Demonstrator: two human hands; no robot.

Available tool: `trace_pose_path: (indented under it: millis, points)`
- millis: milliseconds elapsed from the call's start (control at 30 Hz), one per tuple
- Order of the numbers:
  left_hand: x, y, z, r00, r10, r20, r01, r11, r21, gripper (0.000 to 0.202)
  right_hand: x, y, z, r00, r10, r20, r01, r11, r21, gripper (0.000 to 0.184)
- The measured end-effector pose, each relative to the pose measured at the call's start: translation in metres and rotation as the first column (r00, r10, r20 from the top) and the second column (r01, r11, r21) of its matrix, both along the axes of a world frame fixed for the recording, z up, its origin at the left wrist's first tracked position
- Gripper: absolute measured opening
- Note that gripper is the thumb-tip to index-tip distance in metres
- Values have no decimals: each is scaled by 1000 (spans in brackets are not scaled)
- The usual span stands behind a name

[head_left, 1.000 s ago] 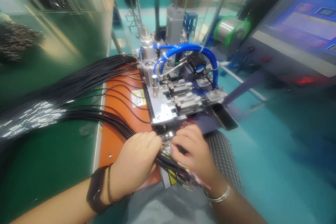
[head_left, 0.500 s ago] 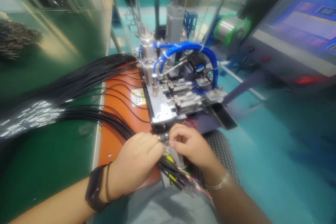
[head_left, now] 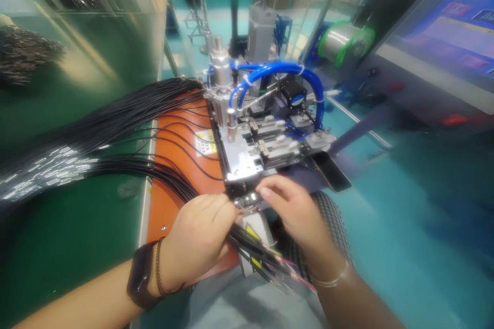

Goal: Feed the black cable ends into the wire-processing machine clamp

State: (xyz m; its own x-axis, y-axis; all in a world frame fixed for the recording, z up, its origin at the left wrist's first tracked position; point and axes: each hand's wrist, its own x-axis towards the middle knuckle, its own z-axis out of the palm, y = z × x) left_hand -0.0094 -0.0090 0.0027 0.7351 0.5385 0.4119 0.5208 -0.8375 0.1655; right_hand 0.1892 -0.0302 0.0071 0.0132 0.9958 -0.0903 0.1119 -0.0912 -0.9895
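My left hand [head_left: 204,229] is closed around black cables [head_left: 250,241] beside the front of a bench machine. Their stripped ends, with thin coloured wires and bare copper [head_left: 285,262], stick out past my fist toward my lap. Thin wire ends at my left fingertips reach a small metal fixture [head_left: 250,199] on the machine's front edge. My right hand [head_left: 293,205] is just right of that fixture, fingers loosely curved and thumb apart, with nothing visible in it. Whether its fingertips touch the fixture is unclear.
Behind the fixture stands the machine [head_left: 241,159] with blue air hoses [head_left: 285,68]. More black cables [head_left: 127,113] spread over the orange table [head_left: 165,211] at left. A phone [head_left: 332,169] lies to the right, below a solder-like wire spool [head_left: 339,43] and a screen [head_left: 459,25].
My right hand has drawn back to the right from the thin wires, and its pinch has loosened. My left hand stays closed on the cables, nearly in place.
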Motion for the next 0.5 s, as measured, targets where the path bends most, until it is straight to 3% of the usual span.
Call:
trace_pose_path:
  millis: [67, 200, 500]
  points:
    - [2, 0, 3, 999, 35, 7, -35, 999, 11, 14, 2, -8, -4, 995, -37, 88, 33, 999, 41, 10]
    - [5, -1, 6, 997, 76, 22, -77, 996, 47, 14, -5, -20, -5, 975, -19, 220, -23, 982, 186, 12]
    - [5, -2, 3, 996, 84, -21, -82, 994, 73, 18, -18, -18, -1, 901, -23, 432, -177, 891, 417, 14]
